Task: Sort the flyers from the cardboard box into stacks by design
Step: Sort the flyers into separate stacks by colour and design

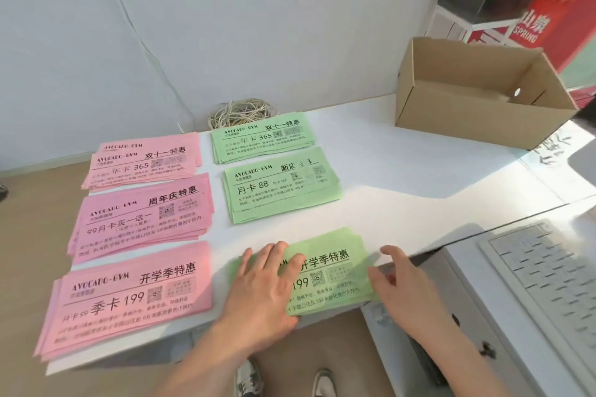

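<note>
**A:** Where are the flyers?

**B:** I see six stacks on the bench (403, 177), in two columns. The left column is pink: far pink stack (145, 161), middle pink stack (142, 219), near pink stack (125, 300). The column beside it is green: far green stack (263, 137), middle green stack (280, 190), near green stack (332, 271). None of the stacks touch. The pink ones are loosely fanned, and the near pink stack overhangs the bench's front edge.

**A:** Designs?

**B:** Both far stacks read "365" and both near stacks read "199". Middle pink reads "99", middle green "88".

**A:** Hands?

**B:** Both are on the near green stack. The left hand (264, 284) lies flat on its left half, fingers straight and spread, covering part of the print. Its grip is wide and clasps nothing. The right hand (403, 280) sits at the stack's right edge, with loosely bent fingers touching the paper's side. That grip is relaxed too, not closed round anything.

**A:** Box?

**B:** The cardboard box (451, 116) is at the far right corner of the bench, top open, well apart from the stacks. I can't make out its contents from this angle.

**A:** Anything else?

**B:** There's a keyboard (548, 274) on the right, lower than the bench top. A cable coil (240, 113) sits against the wall just behind the far green stack. Shoes (248, 377) show on the floor below the front edge.
</note>
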